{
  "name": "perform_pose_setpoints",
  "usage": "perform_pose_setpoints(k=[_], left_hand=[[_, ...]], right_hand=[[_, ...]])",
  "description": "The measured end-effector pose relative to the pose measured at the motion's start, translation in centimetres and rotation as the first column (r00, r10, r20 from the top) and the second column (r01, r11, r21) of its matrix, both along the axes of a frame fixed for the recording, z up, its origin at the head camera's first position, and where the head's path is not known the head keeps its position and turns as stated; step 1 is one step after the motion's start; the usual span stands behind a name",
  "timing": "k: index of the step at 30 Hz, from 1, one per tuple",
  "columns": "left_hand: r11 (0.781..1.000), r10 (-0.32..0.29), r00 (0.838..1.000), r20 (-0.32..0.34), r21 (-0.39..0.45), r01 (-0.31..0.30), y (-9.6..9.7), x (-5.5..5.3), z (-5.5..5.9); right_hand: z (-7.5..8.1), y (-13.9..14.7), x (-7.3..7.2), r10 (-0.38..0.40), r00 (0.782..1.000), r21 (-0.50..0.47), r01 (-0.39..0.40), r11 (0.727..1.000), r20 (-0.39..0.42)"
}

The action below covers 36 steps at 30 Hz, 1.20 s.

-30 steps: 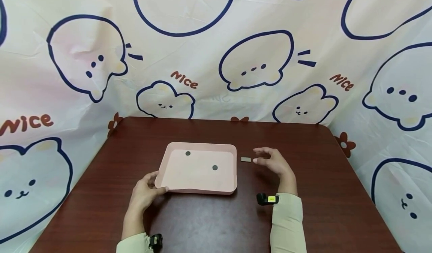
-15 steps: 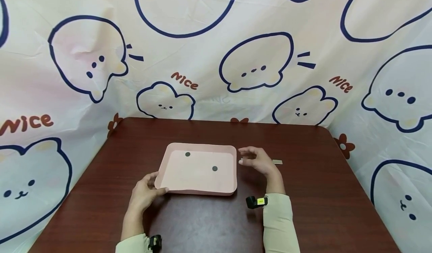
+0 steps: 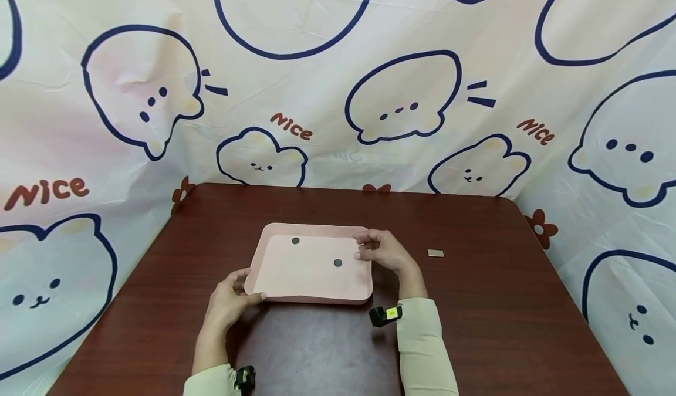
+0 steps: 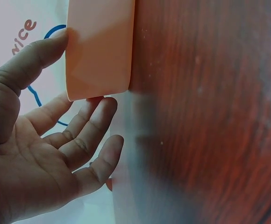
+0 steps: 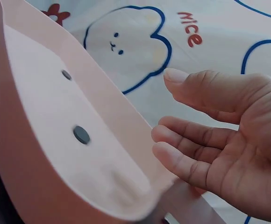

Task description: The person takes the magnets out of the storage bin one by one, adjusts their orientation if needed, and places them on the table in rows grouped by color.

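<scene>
Pink tray (image 3: 306, 270) sits mid-frame on worktop (image 3: 502, 325), two dark discs (image 3: 338, 263) inside. Your left grip (image 3: 227, 302) holds tray's lower-left corner. Your right grip (image 3: 386, 251), wide and empty, hovers over tray's right edge; flat grey piece (image 3: 435, 253) lies right of centre. Step appears to be reaching toward nearer disc; next move likely calls for careful fingertip pinch.

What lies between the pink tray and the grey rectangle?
In the head view, the right hand, partly overlapping the tray, then bare tabletop.
</scene>
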<state>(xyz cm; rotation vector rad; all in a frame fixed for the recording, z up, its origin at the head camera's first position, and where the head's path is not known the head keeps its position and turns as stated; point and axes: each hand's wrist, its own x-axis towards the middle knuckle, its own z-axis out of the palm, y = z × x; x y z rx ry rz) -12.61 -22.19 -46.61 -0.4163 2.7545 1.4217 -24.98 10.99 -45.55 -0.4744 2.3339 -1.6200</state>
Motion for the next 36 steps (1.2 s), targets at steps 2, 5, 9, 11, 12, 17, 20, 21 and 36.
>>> perform_pose_setpoints(k=[2, 5, 9, 11, 12, 17, 20, 21, 36], left_hand=[[1.000, 0.001, 1.000, 0.000, 0.003, -0.001, 0.0, 0.0, 0.0], [1.000, 0.002, 1.000, 0.000, 0.005, -0.002, 0.0, -0.1, 0.0], [1.000, 0.002, 1.000, 0.001, -0.001, -0.002, -0.1, -0.1, 0.0], [1.000, 0.001, 1.000, -0.001, -0.001, -0.001, -0.1, -0.2, 0.0], [1.000, 0.003, 1.000, -0.001, -0.001, -0.003, -0.1, -0.1, -0.1], [1.000, 0.008, 1.000, -0.002, 0.009, -0.008, -0.1, -0.1, -0.2], [1.000, 0.013, 1.000, -0.004, 0.008, -0.013, -0.1, -0.1, -0.2], [1.000, 0.014, 1.000, -0.004, 0.006, -0.014, -0.1, -0.1, -0.2], [1.000, 0.017, 1.000, 0.003, 0.007, -0.017, 0.1, -0.2, -0.1]], right_hand=[[0.0, -0.7, 0.0, 0.017, 1.000, 0.006, -0.018, 1.000, 0.001], [-0.2, -1.7, -0.1, 0.047, 0.999, 0.007, -0.047, 0.999, 0.004], [-0.7, -2.8, -0.3, 0.080, 0.997, -0.019, -0.080, 0.997, 0.015], [-0.9, -3.3, -0.3, 0.085, 0.996, -0.017, -0.085, 0.996, 0.037], [-1.0, -3.6, -0.3, 0.088, 0.995, -0.011, -0.088, 0.996, 0.049], [-1.9, -4.7, -0.5, 0.068, 0.994, 0.057, -0.073, 0.996, 0.080], [-2.6, -5.4, -0.7, 0.060, 0.997, 0.094, -0.065, 0.993, 0.052], [-2.8, -5.6, -0.7, 0.058, 0.997, 0.107, -0.062, 0.992, 0.041], [-4.5, -7.3, -1.0, -0.021, 0.999, 0.066, 0.019, 0.998, 0.036]])
